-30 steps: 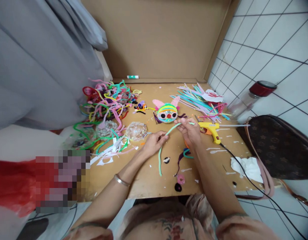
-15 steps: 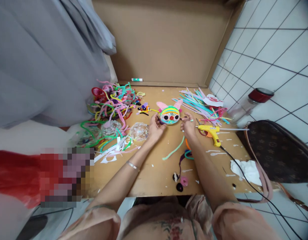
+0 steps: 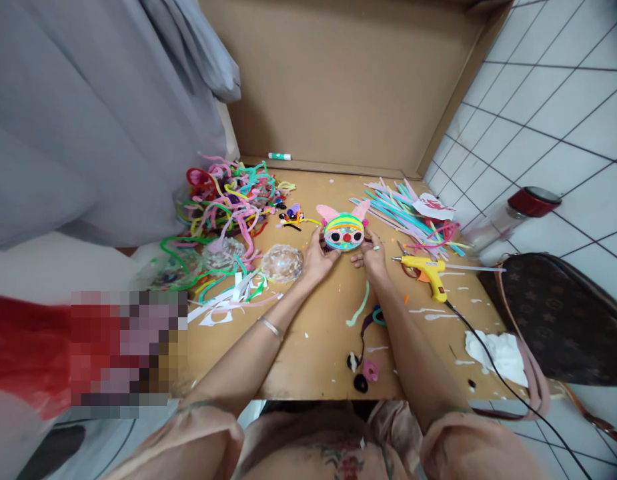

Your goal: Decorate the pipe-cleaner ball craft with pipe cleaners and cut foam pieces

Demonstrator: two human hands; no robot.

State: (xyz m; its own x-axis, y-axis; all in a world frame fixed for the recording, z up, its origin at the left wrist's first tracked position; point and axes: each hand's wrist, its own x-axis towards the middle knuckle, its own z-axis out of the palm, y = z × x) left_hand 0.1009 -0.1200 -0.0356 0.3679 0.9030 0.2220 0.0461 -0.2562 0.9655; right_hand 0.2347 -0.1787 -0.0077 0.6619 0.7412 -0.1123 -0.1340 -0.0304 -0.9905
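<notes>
Both forearms reach in from the near edge of the counter (image 3: 298,367) and angle inward toward its middle, the left one wearing a silver bracelet (image 3: 270,326), the palms turned in toward each other. The left hand (image 3: 319,259) is partly closed, thumb toward the near side and fingers curled around the left rim of a small animal-face craft (image 3: 344,233), which it grips. The right hand (image 3: 372,255) is loosely curled at the craft's right rim, with a pale green pipe cleaner (image 3: 359,309) held in it (one tip pokes out by the fingers, the rest trails near the wrist); how firmly it presses on the craft, I cannot tell. The craft sits between the two hands at the middle of the counter, its front facing the near side; whether it is lifted clear is hard to make out. It has two pink ears (image 3: 327,213) spread outward, green, yellow and teal bands across the forehead, round black eyes and a red nose. To the right lies a yellow glue gun (image 3: 427,272); to the left, a clear crinkled disc (image 3: 282,263).
</notes>
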